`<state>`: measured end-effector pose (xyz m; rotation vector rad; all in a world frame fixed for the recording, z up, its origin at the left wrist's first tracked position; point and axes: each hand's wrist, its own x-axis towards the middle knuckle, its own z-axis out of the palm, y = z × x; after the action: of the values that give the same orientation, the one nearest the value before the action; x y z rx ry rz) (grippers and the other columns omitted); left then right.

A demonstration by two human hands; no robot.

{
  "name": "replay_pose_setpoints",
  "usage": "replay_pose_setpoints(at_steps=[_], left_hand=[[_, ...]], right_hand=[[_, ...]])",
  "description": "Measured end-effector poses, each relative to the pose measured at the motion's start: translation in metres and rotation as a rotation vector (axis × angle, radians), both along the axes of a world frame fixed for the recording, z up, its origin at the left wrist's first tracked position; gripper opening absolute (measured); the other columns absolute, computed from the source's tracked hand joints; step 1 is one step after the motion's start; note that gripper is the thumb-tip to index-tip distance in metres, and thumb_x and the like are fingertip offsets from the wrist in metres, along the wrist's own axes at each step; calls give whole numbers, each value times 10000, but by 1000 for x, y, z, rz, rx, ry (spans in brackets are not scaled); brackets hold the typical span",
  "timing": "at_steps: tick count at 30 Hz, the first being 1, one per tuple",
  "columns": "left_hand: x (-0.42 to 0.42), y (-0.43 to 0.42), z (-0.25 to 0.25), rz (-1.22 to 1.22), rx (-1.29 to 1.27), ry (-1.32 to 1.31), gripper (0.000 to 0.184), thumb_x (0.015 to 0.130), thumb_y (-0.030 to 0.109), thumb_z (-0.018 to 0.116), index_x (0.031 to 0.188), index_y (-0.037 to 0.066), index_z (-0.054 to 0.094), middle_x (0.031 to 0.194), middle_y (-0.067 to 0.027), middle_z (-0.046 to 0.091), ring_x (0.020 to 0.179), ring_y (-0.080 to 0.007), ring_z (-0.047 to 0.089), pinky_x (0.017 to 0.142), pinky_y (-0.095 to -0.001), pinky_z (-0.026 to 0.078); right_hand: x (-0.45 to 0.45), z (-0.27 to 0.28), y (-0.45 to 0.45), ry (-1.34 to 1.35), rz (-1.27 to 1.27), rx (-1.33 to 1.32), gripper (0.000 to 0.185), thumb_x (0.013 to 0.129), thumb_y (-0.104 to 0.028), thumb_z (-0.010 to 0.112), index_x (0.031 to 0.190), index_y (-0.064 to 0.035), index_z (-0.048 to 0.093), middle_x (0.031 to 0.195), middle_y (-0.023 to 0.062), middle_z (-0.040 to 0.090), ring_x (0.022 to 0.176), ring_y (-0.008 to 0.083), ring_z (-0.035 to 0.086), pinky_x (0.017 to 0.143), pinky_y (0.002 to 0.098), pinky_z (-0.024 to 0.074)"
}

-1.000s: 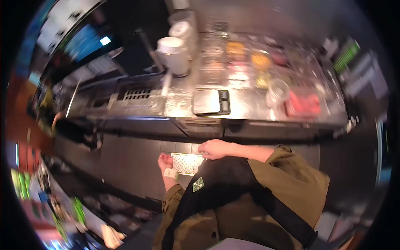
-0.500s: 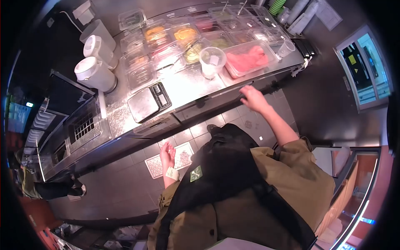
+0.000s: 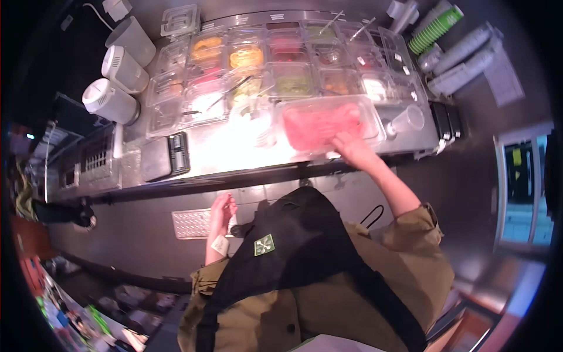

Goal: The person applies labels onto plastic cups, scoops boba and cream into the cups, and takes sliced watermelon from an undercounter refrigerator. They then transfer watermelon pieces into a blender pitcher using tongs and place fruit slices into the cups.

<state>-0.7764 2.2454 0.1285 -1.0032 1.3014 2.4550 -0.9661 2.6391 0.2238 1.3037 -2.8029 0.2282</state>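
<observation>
A clear plastic tub point(image 3: 375, 120) of pinkish-red cut food point(image 3: 319, 124) sits at the counter's front edge. Over its front rim is my right hand point(image 3: 353, 149), fingers slightly bent and apart, with nothing visible in them; whether the fingertips touch the rim or the food I cannot tell. My left hand point(image 3: 223, 209) hangs low in front of the counter, loosely curled and holding nothing, with a pale band on its wrist. A clear cup point(image 3: 253, 126) left of the tub is washed out by glare. Another clear cup point(image 3: 409, 119) leans to the tub's right.
Rows of clear lidded containers point(image 3: 293, 85) fill the counter's back, some with yellow food point(image 3: 245, 57). A black scale point(image 3: 179, 154) and white-lidded jugs point(image 3: 111, 98) stand left. Green stacked cups point(image 3: 435, 30) are at back right. A person point(image 3: 56, 211) stands far left.
My right hand has moved from in front of the counter up to the tub's front rim. My left hand stays low, empty. The view has turned and shifted nearer the counter.
</observation>
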Motion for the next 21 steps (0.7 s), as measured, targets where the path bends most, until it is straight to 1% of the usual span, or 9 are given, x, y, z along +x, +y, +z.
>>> replay_pose_setpoints(at_steps=[2, 5, 7, 8, 9, 13, 16, 19, 21], left_hand=[[-18, 34, -3, 78, 41, -4, 185, 859, 197, 554, 978, 56, 573, 790, -32, 568, 676, -107, 534, 648, -248, 475], [-46, 72, 10, 161, 88, 23, 196, 853, 200, 555, 987, 60, 581, 811, -35, 574, 689, -119, 547, 666, -269, 484], [-62, 96, 35, 232, 53, -19, 206, 858, 196, 550, 1010, 60, 577, 833, -28, 577, 710, -122, 554, 679, -268, 485], [-65, 102, 38, 206, 32, 29, 218, 864, 197, 544, 1034, 62, 567, 855, -20, 572, 730, -120, 554, 693, -269, 481], [-68, 110, 46, 209, -17, 45, 224, 869, 204, 538, 1042, 64, 560, 865, -19, 567, 739, -117, 550, 701, -267, 479], [-60, 124, 55, 296, -90, -31, 213, 864, 205, 547, 1026, 67, 559, 858, -18, 569, 740, -111, 551, 688, -254, 481], [-49, 133, 70, 358, -145, -89, 199, 866, 196, 542, 1015, 65, 555, 824, -13, 570, 710, -98, 549, 658, -238, 482], [-32, 131, 68, 479, -115, -67, 187, 862, 195, 546, 993, 63, 558, 809, -14, 569, 696, -100, 549, 653, -239, 486], [-18, 127, 53, 545, -62, -94, 210, 857, 215, 557, 998, 59, 558, 813, -16, 572, 704, -107, 552, 663, -244, 485]], right_hand=[[-18, 33, 16, 55, 98, 5, 294, 620, 11, 547, 906, -30, 494, 901, 107, 492, 882, 284, 514, 749, 365, 454], [-60, 93, 36, 86, 177, -132, 303, 617, 19, 546, 910, -27, 485, 875, 112, 484, 873, 289, 511, 737, 376, 446], [-95, 119, 49, 64, 214, -169, 240, 698, 3, 544, 928, -29, 487, 857, 120, 480, 826, 303, 512, 708, 379, 442], [-114, 126, 53, 57, 225, -196, 209, 738, -5, 544, 937, -29, 487, 848, 124, 478, 802, 310, 512, 694, 381, 441], [-135, 129, 54, 87, 228, -154, 202, 746, -14, 543, 940, -32, 486, 856, 123, 483, 816, 307, 514, 689, 384, 449], [-216, 85, 40, 186, 205, -7, 133, 751, -33, 483, 884, -39, 483, 845, 131, 515, 824, 304, 556, 631, 392, 486], [-245, 21, 32, 213, 201, 244, 141, 757, -60, 487, 897, -38, 492, 819, 139, 529, 771, 307, 587, 605, 403, 499], [-235, 13, 30, 124, 196, 135, 173, 725, -74, 528, 888, -36, 487, 789, 142, 527, 739, 314, 596, 595, 421, 491], [-225, 50, 26, 62, 167, 45, 188, 716, -87, 548, 887, -48, 481, 804, 133, 526, 735, 328, 591, 591, 436, 482]])
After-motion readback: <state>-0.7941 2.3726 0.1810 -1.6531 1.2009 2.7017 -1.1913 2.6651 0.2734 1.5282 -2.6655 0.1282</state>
